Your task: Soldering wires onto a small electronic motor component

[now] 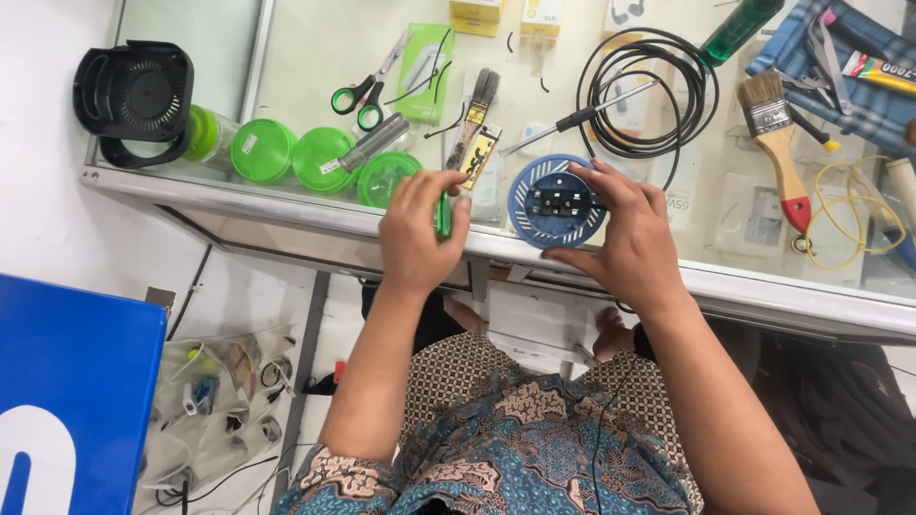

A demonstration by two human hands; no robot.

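My left hand (420,229) is closed around a green-handled tool (444,215), held upright at the front edge of the glass counter (286,191). My right hand (625,234) grips the right side of a round blue disc (551,200) with a dark part in its middle, which rests on the counter near the edge. The two hands are a short way apart, with the disc between them.
On the counter lie green-handled scissors (367,91), several green lids (320,157), a small brush (477,105), a coiled black cable (649,91), a wooden paintbrush (778,143), a yellow cord (854,215) and a black fan housing (134,100). A blue box (67,381) stands lower left.
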